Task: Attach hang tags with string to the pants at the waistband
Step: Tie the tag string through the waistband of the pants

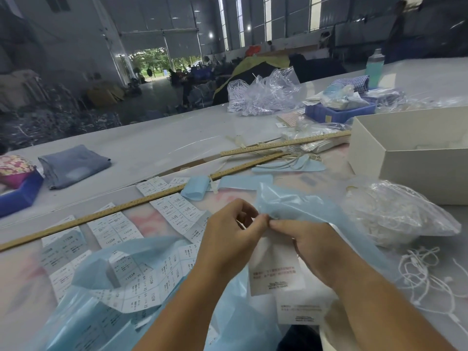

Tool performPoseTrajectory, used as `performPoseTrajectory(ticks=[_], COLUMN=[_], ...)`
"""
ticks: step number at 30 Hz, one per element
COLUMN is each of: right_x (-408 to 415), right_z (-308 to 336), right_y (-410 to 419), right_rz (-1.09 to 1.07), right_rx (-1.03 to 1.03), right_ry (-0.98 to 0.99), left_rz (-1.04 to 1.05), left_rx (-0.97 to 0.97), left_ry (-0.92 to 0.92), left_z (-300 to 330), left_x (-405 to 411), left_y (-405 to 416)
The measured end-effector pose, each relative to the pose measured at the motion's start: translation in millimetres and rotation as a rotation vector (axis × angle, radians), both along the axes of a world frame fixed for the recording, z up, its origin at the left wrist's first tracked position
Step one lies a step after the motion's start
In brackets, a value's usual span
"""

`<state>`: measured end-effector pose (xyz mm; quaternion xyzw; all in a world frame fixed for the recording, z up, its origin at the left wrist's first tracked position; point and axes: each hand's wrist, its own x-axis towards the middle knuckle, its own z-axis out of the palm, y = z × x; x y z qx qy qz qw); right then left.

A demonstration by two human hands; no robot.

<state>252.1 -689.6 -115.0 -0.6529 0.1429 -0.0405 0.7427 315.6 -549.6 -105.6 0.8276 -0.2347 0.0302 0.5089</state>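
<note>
A long pale worktable point(152, 138) was seen stretching away from the hands, set in a large dim hall whose open doorway point(162, 62) showed green trees far beyond the left hand. The left hand point(228, 231) and the right hand point(311, 247) were brought together at the fingertips, both pinching the top edge of a white hang tag point(276, 272) along with a fold of light blue plastic bag point(298, 203) that rose just above and to the right of them. Whether a string was held in that pinch could not be told. A second white tag point(298, 311) was seen just below the first, under the right forearm.

To the left of the left hand, sheets of printed size labels point(174, 211) were spread on the table, and beyond them a long wooden ruler point(121, 206) was laid slantwise. More blue plastic point(106, 312) was heaped below the left forearm. Far to the left, a folded pair of blue pants point(73, 164) was laid on the table, well apart from both hands.

To the right of the right hand, a clear bag of white strings point(395, 216) was seen, with loose strings point(425, 274) beside the right forearm. Beyond that, an open white box point(410, 158) was placed, and farther off a blue tray point(336, 111) and crumpled clear bags point(266, 95).
</note>
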Motion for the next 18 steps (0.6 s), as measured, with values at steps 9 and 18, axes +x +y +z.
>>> performPoseTrajectory(ticks=[9,18], right_x=[62.2,75.2], right_z=[9.8,-3.5], right_y=[-1.8,-27.4], right_rz=[-0.068,-0.2], right_rx=[0.029,-0.143], right_ry=[0.105,0.303], left_rz=[0.228,0.3], left_rx=[-0.015,-0.204], left_ry=[0.103,0.146], left_z=[0.5,3.6], left_x=[9.7,6.5], left_y=[12.4,13.7])
